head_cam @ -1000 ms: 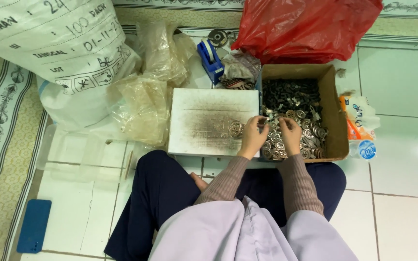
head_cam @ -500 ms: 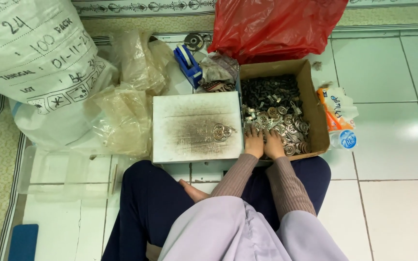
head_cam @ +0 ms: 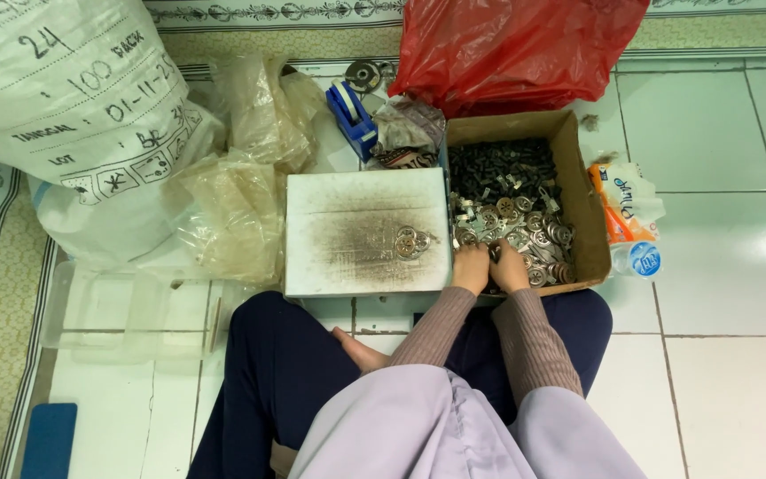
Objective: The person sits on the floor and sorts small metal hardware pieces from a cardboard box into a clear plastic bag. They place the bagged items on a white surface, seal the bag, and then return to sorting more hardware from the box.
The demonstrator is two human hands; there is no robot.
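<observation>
**A:** Where are my hands?

**B:** Both sit at the near edge of the cardboard box (head_cam: 574,191), at about 6 o'clock inside it. The left hand (head_cam: 471,269) and the right hand (head_cam: 511,268) are side by side, almost touching, knuckles up, fingers curled down into the heap of round metal discs (head_cam: 534,232).

**A:** Are they grasping anything?

**B:** From my seat I cannot tell. The fingertips are buried among the discs, so each hand is bent and in contact with the pile, but a held piece does not show.

**A:** What else is in the box?

**B:** The discs fill the near half. The far half, toward 12 o'clock, holds small dark metal parts (head_cam: 498,164).

**A:** And beside it?

**B:** At 9 o'clock of the hands, touching the box's left wall, lies a white board with a dark smudged middle (head_cam: 365,232). A small cluster of discs on the board (head_cam: 410,241) lies near its right edge, just beside my left hand.

**A:** Around that?

**B:** At 12 o'clock a red plastic bag (head_cam: 516,44) lies behind the box. A blue tape dispenser (head_cam: 351,113) stands at 11 o'clock, with crumpled clear plastic bags (head_cam: 241,177) and a large white sack (head_cam: 64,115) further toward 10. A clear plastic tray (head_cam: 117,310) lies at 9 o'clock on the tiled floor (head_cam: 729,266). A water bottle (head_cam: 636,257) lies at 3 o'clock against the box's right wall.
</observation>
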